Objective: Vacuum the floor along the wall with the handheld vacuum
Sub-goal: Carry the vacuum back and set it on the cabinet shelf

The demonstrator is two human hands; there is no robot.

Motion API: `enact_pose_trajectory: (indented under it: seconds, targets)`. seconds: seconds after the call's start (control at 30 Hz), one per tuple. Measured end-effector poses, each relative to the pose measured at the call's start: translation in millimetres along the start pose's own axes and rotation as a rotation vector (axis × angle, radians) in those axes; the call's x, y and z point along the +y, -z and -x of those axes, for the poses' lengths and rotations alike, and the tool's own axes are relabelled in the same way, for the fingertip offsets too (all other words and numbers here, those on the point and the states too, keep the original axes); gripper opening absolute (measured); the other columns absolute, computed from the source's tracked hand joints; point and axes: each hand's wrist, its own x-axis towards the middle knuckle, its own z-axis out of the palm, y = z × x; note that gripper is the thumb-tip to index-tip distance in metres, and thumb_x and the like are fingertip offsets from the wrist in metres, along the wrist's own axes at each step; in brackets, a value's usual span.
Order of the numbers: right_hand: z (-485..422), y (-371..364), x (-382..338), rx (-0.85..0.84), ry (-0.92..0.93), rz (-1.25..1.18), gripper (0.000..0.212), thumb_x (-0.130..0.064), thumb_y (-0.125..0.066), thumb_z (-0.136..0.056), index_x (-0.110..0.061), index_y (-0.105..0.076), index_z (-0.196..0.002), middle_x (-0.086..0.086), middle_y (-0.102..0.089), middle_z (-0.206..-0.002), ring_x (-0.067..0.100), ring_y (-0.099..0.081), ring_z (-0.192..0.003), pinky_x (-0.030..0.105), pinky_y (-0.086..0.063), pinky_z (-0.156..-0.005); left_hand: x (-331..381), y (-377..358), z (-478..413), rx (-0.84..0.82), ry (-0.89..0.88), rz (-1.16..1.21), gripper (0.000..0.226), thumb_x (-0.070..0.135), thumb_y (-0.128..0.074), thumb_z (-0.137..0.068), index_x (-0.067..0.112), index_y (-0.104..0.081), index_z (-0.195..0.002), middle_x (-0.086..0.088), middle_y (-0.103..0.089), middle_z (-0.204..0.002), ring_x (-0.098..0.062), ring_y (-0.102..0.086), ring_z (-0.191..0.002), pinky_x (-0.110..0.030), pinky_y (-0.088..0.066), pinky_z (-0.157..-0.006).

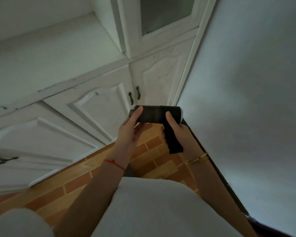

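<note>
The handheld vacuum is a black cylinder with a black pistol handle, held level in mid-air above the corner of the room. My right hand is wrapped around the handle, thumb resting on the barrel. My left hand grips the barrel's left end, thumb on top. The orange brick-pattern floor lies below the vacuum. The white wall runs along the right, meeting the floor at a dark skirting strip.
White cabinets with panelled doors and dark metal handles stand ahead and to the left, reaching the floor. A glazed upper door sits above. My light clothing fills the bottom of the view.
</note>
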Motion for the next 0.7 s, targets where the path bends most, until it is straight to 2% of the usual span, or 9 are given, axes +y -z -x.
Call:
enact_pose_trajectory:
  seconds: [0.13,0.23,0.43,0.7]
  targets:
    - [-11,-43,-11,-0.160,-0.007,0.063,0.053,-0.066,-0.060,-0.081,-0.013,-0.067,-0.077,0.006,-0.066,-0.069,0.018,-0.062,-0.058,0.028,-0.053,-0.060,26,38,7,0.064,-0.078,0.114,0.025,0.023,-0.074,-0.086,0.012,-0.067,-0.107,-0.006,-0.069,-0.112,-0.017,-0.065,-0.113,-0.025,-0.054,-0.093]
    - [-18,-80,-17,-0.219,-0.034,0.146,0.058,-0.072,-0.061,-0.076,-0.015,-0.069,-0.076,0.007,-0.068,-0.071,0.019,-0.063,-0.062,0.031,-0.054,-0.065,46,67,11,0.101,-0.134,0.171,0.022,0.023,-0.072,-0.087,0.013,-0.067,-0.106,-0.005,-0.069,-0.111,-0.017,-0.064,-0.113,-0.024,-0.053,-0.094]
    - [-32,-166,-30,-0.305,-0.061,0.190,0.061,-0.069,-0.061,-0.078,-0.009,-0.068,-0.083,0.009,-0.068,-0.071,0.018,-0.063,-0.061,0.029,-0.054,-0.059,99,129,4,0.197,-0.181,0.225,0.023,0.024,-0.074,-0.085,0.011,-0.069,-0.104,-0.008,-0.070,-0.112,-0.018,-0.064,-0.114,-0.029,-0.051,-0.101]
    - [-52,-312,-51,-0.387,-0.032,0.186,0.061,-0.069,-0.055,-0.082,-0.009,-0.070,-0.086,0.008,-0.068,-0.068,0.019,-0.064,-0.061,0.030,-0.053,-0.061,208,227,-19,0.244,-0.273,0.185,0.029,0.026,-0.073,-0.086,0.009,-0.066,-0.108,-0.007,-0.070,-0.108,-0.018,-0.067,-0.109,-0.031,-0.052,-0.100]
